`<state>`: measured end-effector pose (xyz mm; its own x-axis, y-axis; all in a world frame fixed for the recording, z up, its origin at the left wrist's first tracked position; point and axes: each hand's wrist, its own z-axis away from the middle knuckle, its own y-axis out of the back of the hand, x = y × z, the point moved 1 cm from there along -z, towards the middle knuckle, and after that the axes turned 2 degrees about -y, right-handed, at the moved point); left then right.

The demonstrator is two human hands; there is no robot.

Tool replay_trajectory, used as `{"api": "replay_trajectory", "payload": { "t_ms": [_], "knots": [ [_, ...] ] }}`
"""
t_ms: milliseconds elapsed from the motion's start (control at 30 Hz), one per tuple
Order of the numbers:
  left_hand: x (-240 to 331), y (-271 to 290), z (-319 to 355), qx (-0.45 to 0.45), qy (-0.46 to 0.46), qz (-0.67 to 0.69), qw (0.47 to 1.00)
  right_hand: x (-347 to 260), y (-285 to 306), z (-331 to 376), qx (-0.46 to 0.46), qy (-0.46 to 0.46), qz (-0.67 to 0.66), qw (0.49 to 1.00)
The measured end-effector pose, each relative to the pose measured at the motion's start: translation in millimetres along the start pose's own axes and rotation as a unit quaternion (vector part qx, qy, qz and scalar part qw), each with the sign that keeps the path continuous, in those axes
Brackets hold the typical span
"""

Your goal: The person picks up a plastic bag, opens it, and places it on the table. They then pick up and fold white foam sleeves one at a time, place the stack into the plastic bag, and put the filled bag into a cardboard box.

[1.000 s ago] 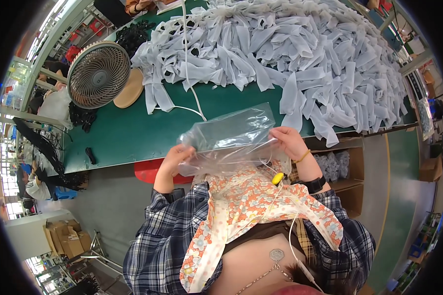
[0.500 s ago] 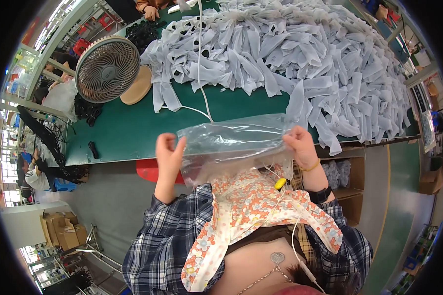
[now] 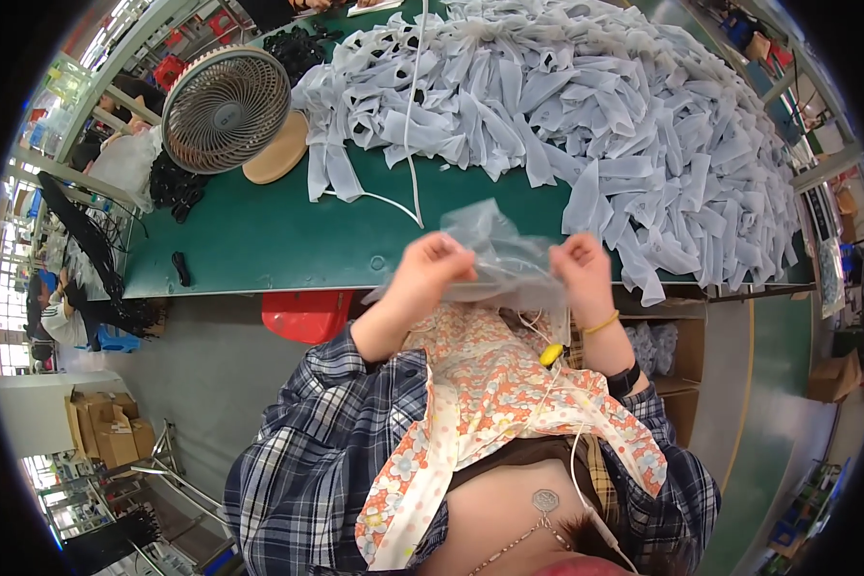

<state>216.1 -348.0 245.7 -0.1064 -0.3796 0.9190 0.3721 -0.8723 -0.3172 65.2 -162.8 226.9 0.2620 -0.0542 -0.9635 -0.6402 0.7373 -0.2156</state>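
Note:
A clear plastic bag [image 3: 502, 257] is held up in front of me, over the near edge of the green table [image 3: 278, 235]. Its film is bunched and creased, with one part sticking up between my hands. My left hand [image 3: 430, 272] is closed, fingers and thumb pinching the bag's left part. On the other side my right hand [image 3: 584, 269], a yellow band and a dark watch on its wrist, pinches the bag's right edge. Whether anything lies inside the bag I cannot make out.
A large heap of whitish translucent bags [image 3: 547, 115] covers the table's back and right. At its left stands a round fan [image 3: 227, 110] on a tan base, a white cable running across. A small black cable bundle [image 3: 180, 269] lies near the left edge; a red stool [image 3: 307, 317] stands below.
My left hand has moved right, toward my right hand, and now pinches the bag. The bag, stretched wide and flat before, is gathered up. The view has shifted slightly.

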Motion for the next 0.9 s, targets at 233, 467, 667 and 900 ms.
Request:
{"api": "replay_trajectory", "payload": {
  "t_ms": [233,467,667,900],
  "knots": [
    [46,9,4,0.112,-0.103,0.143,0.978,-63,12,2,0.163,0.359,0.333,0.857],
    [64,-64,9,-0.077,-0.227,-0.315,0.918,-52,-65,8,-0.210,0.395,0.385,0.807],
    [35,-95,23,-0.302,-0.147,-0.266,0.904,-25,-101,-24,-0.096,0.129,0.335,0.928],
    [14,-74,41,-0.341,-0.001,-0.032,0.939,-21,-83,-35,0.029,0.286,0.228,0.930]
  ]
}}
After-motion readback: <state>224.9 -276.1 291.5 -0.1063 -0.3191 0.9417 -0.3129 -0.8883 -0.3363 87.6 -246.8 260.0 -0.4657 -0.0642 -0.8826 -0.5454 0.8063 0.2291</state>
